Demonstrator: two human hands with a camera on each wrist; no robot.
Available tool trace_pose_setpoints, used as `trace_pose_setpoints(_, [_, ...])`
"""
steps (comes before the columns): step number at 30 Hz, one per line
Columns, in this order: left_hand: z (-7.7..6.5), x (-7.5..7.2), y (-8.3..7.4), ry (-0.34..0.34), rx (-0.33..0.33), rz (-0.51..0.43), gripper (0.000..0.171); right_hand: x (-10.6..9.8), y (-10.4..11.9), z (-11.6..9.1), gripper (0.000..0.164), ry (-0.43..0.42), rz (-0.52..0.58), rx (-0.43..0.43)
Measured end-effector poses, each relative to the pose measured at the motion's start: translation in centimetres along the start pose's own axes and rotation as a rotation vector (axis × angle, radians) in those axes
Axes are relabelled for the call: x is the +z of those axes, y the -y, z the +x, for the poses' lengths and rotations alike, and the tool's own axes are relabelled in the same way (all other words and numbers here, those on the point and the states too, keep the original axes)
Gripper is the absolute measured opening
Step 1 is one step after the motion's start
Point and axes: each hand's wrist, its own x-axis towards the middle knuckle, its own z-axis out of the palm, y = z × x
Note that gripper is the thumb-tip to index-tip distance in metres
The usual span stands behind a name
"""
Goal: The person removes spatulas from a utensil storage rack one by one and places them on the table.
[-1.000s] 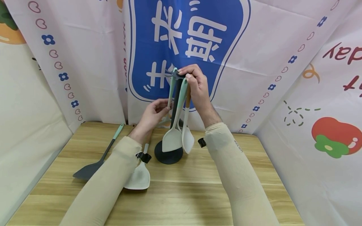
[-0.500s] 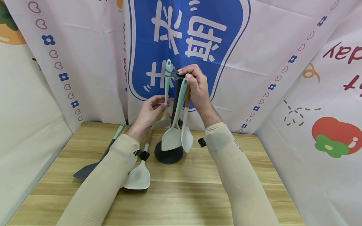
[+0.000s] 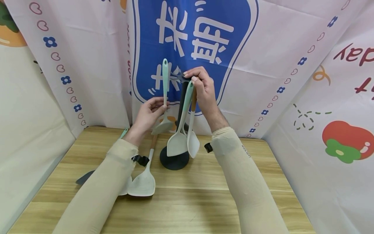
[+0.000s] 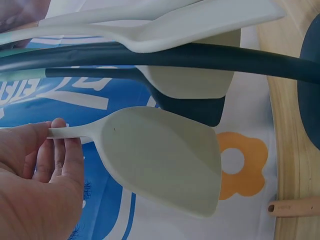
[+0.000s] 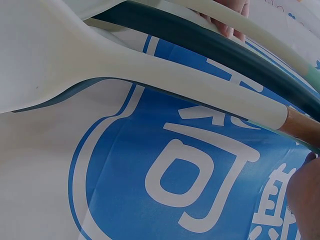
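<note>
- Left of centre: left hand (image 3: 148, 115) pinches mint-handled spatula (image 3: 165, 75) by its shaft
- Upper centre: right hand (image 3: 204, 89) grips black utensil stand (image 3: 181, 107) near top
- Lower left: wooden-handled turner (image 3: 143, 183)

Tabletop (image 3: 204, 201): striped wood grain.
Back cloth (image 3: 280, 42): white, with a blue panel (image 3: 190, 40) bearing white characters (image 3: 162, 24) (the fabric is lightly creased).
Right-hand cloth (image 3: 309, 169): red fruit print (image 3: 346, 133) below dark red lettering (image 3: 355, 57).
</note>
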Motion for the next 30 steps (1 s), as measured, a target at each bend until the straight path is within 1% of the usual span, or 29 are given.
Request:
trace_pose_setpoints(6, [-0.6,-1.1,-0.5,-0.024,-0.020,0.019,0.042,0.0,-0.1,0.0,0.052,0.003,0.008,-0.006])
trace_pose_setpoints(15, [-1.6,-3.0,-1.3,-0.051,-0.005,0.045,0.044,0.0,-0.2,0.0,0.050,0.002,0.009,-0.019])
trace_pose_setpoints(19, [-2.1,-4.0,-1.5,-0.053,-0.016,0.045,0.047,-0.1,-0.2,0.1,0.049,0.007,0.008,-0.021])
trace_pose_setpoints(22, [-2.5,-4.6,-1.7,-0.057,-0.027,0.030,0.050,-0.3,-0.1,0.1,0.048,0.016,-0.001,-0.021])
trace_pose_setpoints(25, [-2.8,-5.1,-1.9,-0.061,-0.017,0.013,0.051,-0.5,-0.1,0.2,0.047,0.028,-0.011,-0.037])
trace_pose_setpoints(30, [-3.4,-6.0,-2.2,-0.071,0.009,-0.042,0.051,-0.8,0.1,0.4,0.046,0.045,-0.058,-0.076])
